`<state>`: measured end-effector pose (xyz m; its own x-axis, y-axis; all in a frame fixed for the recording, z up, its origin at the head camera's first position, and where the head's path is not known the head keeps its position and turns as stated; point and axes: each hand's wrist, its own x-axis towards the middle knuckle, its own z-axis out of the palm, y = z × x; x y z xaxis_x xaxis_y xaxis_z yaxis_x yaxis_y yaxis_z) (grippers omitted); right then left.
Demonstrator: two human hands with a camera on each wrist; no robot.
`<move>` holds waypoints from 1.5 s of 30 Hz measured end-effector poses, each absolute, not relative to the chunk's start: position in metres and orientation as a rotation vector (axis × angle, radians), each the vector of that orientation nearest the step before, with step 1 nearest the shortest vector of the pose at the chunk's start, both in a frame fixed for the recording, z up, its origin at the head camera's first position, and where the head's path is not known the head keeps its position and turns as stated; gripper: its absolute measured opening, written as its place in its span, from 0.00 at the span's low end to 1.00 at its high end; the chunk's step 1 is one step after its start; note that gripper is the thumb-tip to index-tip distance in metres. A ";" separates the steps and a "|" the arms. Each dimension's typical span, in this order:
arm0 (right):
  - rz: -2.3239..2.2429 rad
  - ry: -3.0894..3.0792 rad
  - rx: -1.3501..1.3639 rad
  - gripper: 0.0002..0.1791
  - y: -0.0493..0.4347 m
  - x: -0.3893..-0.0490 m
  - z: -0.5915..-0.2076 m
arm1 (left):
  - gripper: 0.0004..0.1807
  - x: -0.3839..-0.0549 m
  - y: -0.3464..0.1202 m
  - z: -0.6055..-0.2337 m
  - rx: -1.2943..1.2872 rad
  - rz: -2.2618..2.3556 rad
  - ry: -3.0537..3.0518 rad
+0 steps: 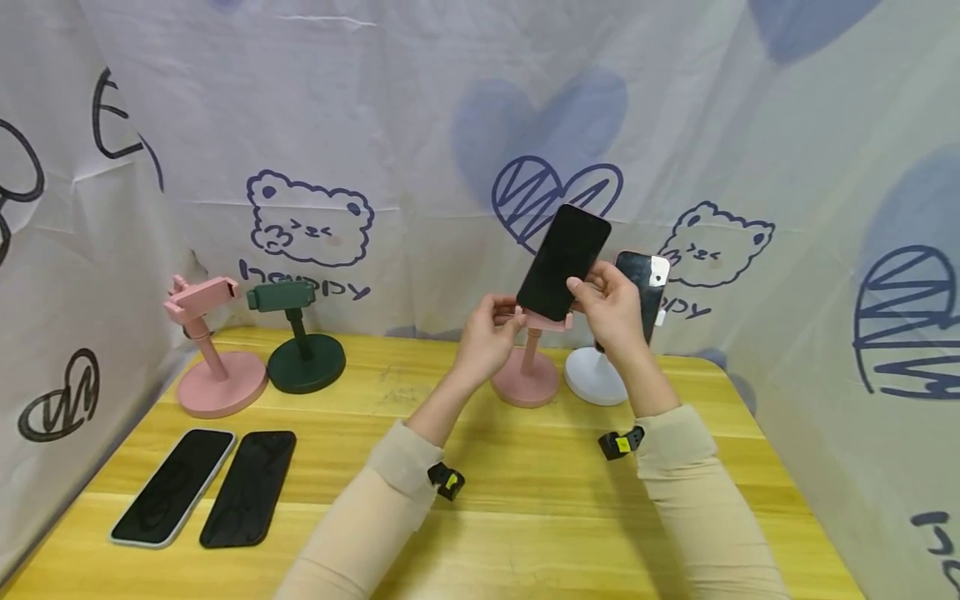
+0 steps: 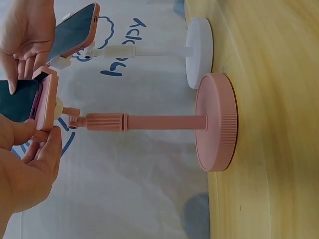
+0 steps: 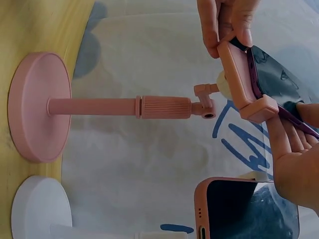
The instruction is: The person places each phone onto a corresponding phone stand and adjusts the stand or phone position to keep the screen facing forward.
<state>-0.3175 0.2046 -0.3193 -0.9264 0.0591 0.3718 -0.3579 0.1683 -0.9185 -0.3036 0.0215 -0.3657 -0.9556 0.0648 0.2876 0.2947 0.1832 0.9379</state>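
Note:
A dark smartphone with a purple edge is tilted, its lower end at the clamp of a pink phone stand. My right hand holds the phone by its side, thumb on the screen. With thumb and fingers, my left hand grips the end of the stand's pink clamp. In the right wrist view the phone's lower edge lies along the inside of the clamp. Just right of it a white phone stand bears another phone in a pink case.
At the back left are a second pink stand and a dark green stand, their clamps bare. Two phones lie on the table in front of them, one white-edged, one black. A printed cloth hangs behind the table.

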 end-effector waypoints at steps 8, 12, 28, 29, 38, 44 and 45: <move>1.662 -2.198 0.344 0.18 0.206 -0.317 -0.319 | 0.19 -0.304 0.018 -0.366 -0.358 -1.836 -2.289; 1.633 -2.223 0.359 0.18 0.209 -0.318 -0.321 | 0.19 -0.303 0.016 -0.365 -0.372 -1.804 -2.301; 1.663 -2.200 0.418 0.17 0.212 -0.318 -0.327 | 0.18 -0.304 0.010 -0.362 -0.445 -1.658 -2.368; 1.656 -2.206 0.415 0.16 0.213 -0.318 -0.327 | 0.18 -0.304 0.009 -0.362 -0.452 -1.652 -2.369; 1.560 -2.298 0.391 0.15 0.216 -0.316 -0.325 | 0.16 -0.307 0.003 -0.362 -0.520 -1.531 -2.373; 1.447 -2.360 0.426 0.11 0.218 -0.316 -0.324 | 0.15 -0.309 0.001 -0.363 -0.539 -1.501 -2.374; 1.430 -2.368 0.431 0.11 0.218 -0.316 -0.324 | 0.15 -0.309 0.001 -0.363 -0.540 -1.504 -2.374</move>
